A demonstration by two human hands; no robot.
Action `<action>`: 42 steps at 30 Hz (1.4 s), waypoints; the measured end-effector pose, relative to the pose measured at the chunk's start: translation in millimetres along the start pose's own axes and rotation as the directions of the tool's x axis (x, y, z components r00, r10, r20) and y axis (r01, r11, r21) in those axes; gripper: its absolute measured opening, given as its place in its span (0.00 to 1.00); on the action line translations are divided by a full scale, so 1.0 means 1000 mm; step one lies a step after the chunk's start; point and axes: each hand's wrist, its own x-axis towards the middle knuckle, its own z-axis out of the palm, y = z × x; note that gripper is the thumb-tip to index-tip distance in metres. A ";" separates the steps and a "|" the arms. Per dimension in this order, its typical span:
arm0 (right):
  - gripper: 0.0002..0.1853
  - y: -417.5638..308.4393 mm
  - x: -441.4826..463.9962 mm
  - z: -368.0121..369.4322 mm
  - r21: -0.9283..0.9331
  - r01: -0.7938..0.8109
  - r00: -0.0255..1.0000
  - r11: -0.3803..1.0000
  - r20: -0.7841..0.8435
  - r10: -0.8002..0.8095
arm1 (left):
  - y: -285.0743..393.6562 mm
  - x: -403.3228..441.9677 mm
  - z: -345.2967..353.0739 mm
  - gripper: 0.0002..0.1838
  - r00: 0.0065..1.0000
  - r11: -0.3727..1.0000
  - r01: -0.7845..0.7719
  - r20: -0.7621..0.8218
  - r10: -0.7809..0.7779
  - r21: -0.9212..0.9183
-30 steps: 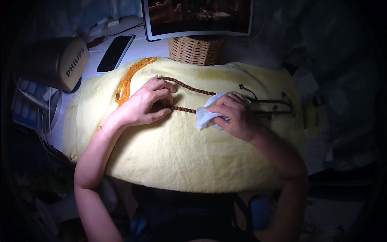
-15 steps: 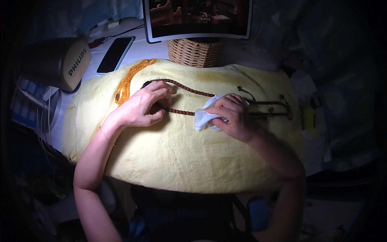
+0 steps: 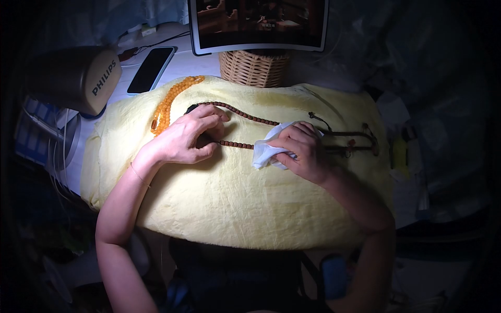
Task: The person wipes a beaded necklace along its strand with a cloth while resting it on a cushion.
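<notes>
Currently, from my remote seat, I have the fingers of the right hand (image 3: 302, 148) pressed together around a bunched white wipe (image 3: 264, 154), knuckles above and thumb below. The left hand (image 3: 187, 134) has its fingers curled, with a gap to the thumb; their tips are partly hidden, so I cannot tell whether they pinch anything. Between the hands, the brown bead string (image 3: 243, 113) lies in two roughly parallel runs, both reaching from the left hand to the wipe, and darker cord (image 3: 342, 133) shows past the right hand. I judge the step in hand to be wiping those beads, with the left hand steadying one end. As I read it, the next move calls for a light, closed grip on the wipe and little tug on the string. Beneath spreads a yellow cloth (image 3: 235, 208). Farther out, an orange bead string (image 3: 167, 107) lies just beyond the left hand, and on the table (image 3: 199, 63) I make out a smartphone (image 3: 151, 70), a wicker basket (image 3: 253, 69) below a screen (image 3: 258, 23), and a Philips lamp head (image 3: 102, 81).
</notes>
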 end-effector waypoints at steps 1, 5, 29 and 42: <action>0.15 0.000 0.000 0.000 0.000 -0.001 1.000 1.000 0.000 0.001 | 0.000 0.000 0.001 0.11 1.000 1.000 -0.027 -0.013 0.027 -0.002; 0.15 0.000 0.000 0.000 -0.005 -0.002 1.000 1.000 0.001 0.002 | 0.002 0.002 0.002 0.11 1.000 1.000 -0.015 -0.010 0.015 -0.025; 0.15 0.001 0.001 0.000 0.009 0.007 1.000 1.000 0.000 -0.007 | 0.003 0.001 -0.003 0.06 0.999 0.999 -0.039 0.018 0.039 -0.001; 0.15 -0.001 0.001 -0.002 -0.007 0.005 1.000 1.000 0.010 -0.005 | 0.003 0.001 0.000 0.08 1.000 1.000 0.008 0.013 -0.008 -0.003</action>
